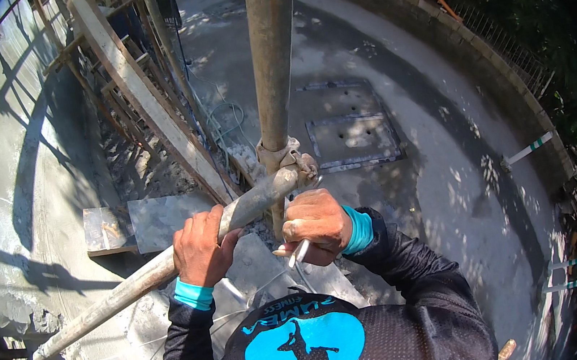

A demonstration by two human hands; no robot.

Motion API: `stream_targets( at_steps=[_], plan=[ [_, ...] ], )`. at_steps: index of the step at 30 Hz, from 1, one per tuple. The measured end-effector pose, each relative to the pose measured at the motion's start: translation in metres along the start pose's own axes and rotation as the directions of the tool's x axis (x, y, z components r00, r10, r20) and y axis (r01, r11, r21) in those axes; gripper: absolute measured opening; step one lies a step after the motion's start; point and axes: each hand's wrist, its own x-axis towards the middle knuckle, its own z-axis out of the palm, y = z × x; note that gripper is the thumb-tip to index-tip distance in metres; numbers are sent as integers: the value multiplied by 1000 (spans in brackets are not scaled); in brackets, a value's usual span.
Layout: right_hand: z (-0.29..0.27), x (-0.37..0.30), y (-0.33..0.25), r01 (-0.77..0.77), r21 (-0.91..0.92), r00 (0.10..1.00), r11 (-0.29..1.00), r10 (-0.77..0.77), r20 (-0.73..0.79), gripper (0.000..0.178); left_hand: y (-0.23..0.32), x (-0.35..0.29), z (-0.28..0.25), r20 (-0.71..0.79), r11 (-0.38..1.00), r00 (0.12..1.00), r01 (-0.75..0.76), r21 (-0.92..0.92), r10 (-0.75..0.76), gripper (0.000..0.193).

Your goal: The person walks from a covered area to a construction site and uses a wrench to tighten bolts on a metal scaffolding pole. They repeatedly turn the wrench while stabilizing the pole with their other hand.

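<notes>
An upright scaffold pipe (273, 58) stands in the middle, weathered and stained. A slanting scaffold pipe (125, 292) rises from the lower left and meets it at a crusted pipe clamp (281, 153). My left hand (200, 247) is wrapped round the slanting pipe, a short way below the clamp. Just under the clamp, my right hand (316, 226) is closed in a fist on a pale metal bar-like tool (301, 252). One end of the tool sticks out below the fist; the fingers hide the rest, so its exact kind does not show.
Wooden planks (146, 97) and poles lean against the grey concrete wall (19, 179) on the left. Concrete slabs (166, 221) lie below. A hose (228, 117) coils behind the pipe. Rectangular floor covers (355, 131) and a curved block wall (419, 10) are at the right.
</notes>
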Motion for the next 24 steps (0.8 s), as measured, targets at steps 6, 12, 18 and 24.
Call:
stream_targets(
  at_steps=[6, 12, 18, 24],
  plan=[
    [41, -2, 16, 84, -206, 928, 975, -1, 373, 21, 1, 2, 0, -55, 998, 997, -51, 27, 52, 59],
    [50, -5, 32, 98, -220, 849, 971, 34, 527, 16, 0, 1, 1, -7, 1000, 1000, -17, 6, 17, 58],
    [9, 11, 37, -7, 59, 999, 998, 9, -46, 20, -1, 2, 4, -56, 997, 996, -62, 48, 65, 62],
    [-42, -62, 85, 347, 842, -48, 414, 904, -425, 37, -2, 1, 4, -61, 999, 997, -47, 2, 47, 60]
  ],
)
